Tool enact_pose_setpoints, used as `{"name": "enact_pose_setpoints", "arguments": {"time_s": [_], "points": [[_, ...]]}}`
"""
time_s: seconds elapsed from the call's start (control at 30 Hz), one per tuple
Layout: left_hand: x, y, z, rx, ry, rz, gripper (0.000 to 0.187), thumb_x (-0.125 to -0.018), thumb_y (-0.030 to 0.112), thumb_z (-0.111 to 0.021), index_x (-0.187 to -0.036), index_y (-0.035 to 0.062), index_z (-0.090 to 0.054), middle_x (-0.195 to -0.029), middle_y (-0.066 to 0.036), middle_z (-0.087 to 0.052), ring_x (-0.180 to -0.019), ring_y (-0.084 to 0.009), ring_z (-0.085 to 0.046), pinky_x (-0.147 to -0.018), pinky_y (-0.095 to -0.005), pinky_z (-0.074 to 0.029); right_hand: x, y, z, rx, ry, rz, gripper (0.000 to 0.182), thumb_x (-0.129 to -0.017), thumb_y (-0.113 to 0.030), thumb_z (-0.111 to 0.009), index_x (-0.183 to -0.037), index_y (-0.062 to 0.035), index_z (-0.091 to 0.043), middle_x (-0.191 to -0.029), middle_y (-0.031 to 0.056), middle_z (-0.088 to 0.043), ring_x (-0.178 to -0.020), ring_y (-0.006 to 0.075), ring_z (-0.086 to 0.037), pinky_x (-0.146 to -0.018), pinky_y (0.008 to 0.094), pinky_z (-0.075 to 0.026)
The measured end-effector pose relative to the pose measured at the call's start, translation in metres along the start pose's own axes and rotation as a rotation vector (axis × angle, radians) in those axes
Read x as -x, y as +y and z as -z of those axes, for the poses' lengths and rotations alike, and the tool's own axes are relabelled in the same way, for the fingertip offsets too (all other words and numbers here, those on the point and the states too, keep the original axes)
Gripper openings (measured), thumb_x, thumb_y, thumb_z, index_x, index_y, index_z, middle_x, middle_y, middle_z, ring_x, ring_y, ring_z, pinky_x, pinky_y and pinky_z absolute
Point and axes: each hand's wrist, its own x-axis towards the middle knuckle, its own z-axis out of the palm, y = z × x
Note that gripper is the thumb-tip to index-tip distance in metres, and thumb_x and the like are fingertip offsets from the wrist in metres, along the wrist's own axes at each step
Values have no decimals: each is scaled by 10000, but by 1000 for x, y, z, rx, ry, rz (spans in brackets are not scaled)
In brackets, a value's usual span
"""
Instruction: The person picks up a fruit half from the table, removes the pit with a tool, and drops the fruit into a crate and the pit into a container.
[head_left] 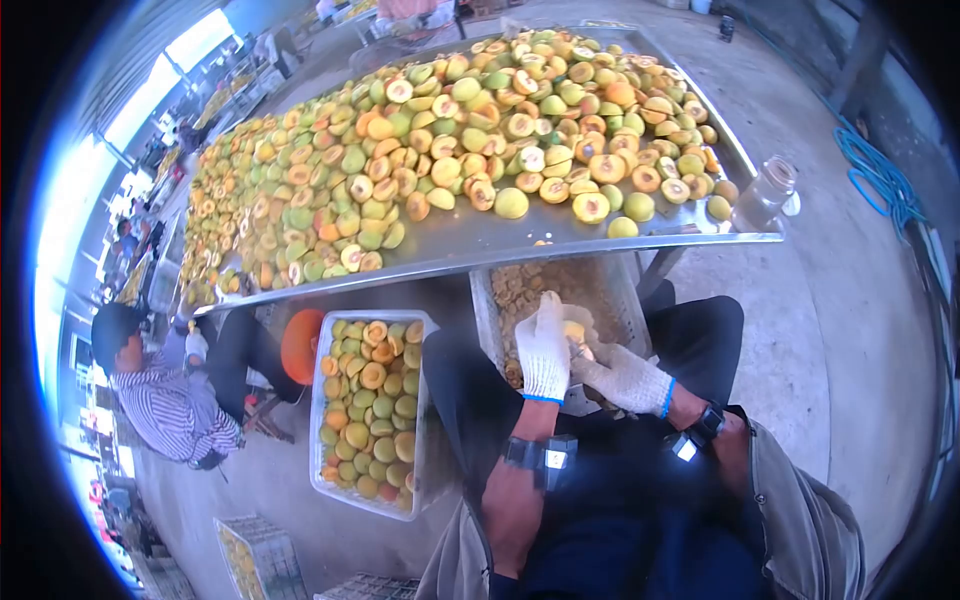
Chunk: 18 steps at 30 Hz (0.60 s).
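Observation:
My left hand (543, 348), in a white knitted glove with a blue cuff, is closed around a yellow peach half (574, 332). Gloved the same way, my right hand (630, 380) meets it from the right with its fingers curled in. Something thin and dark shows at those fingertips, too small to name. Both hands are above a white crate (483, 318) between my knees, which has brown pits and scraps in it. Beyond them, a metal table (440, 262) carries a big heap of halved peaches (440, 150), cut faces and skins mixed.
A white crate (428, 400) full of peach halves stands left of my leg, near an orange bucket (301, 346). A person in a striped shirt (175, 405) sits farther left. A clear jar (768, 190) stands at the table's right corner; a blue hose (880, 175) lies beyond.

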Motion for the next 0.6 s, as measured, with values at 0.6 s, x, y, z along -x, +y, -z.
{"name": "enact_pose_setpoints", "arguments": {"time_s": [0.6], "points": [[13,5,2,-91,-139,-391,642,-1116,452,-421,-908,-62,-745,-790,-121,-734,-707,-187,-676,-674,-310,-528,11,-10,10,31,-73,66,531,-1035,-485,-513,-1215,-9,-661,-791,142,-715,-654,220,-702,-571,339,-578]]}}
